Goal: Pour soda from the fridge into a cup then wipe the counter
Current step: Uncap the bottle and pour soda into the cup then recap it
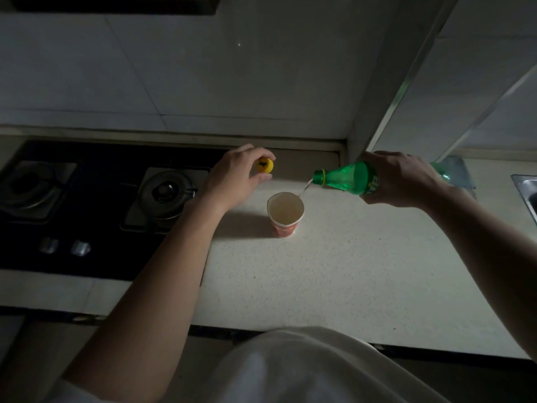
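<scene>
A green soda bottle [345,178] lies nearly level in my right hand [404,178], its open mouth pointing left. A thin clear stream falls from the mouth into a paper cup [285,212] with a red lower band, standing upright on the pale speckled counter [334,271]. The cup holds some liquid. My left hand [238,177] hovers left of and behind the cup, pinching the yellow bottle cap [265,165] between thumb and fingers.
A black gas hob [96,205] with two burners and two knobs fills the left. A steel sink edge [524,190] shows at far right. A greyish cloth [456,173] lies behind my right hand. Tiled wall behind; the room is dim.
</scene>
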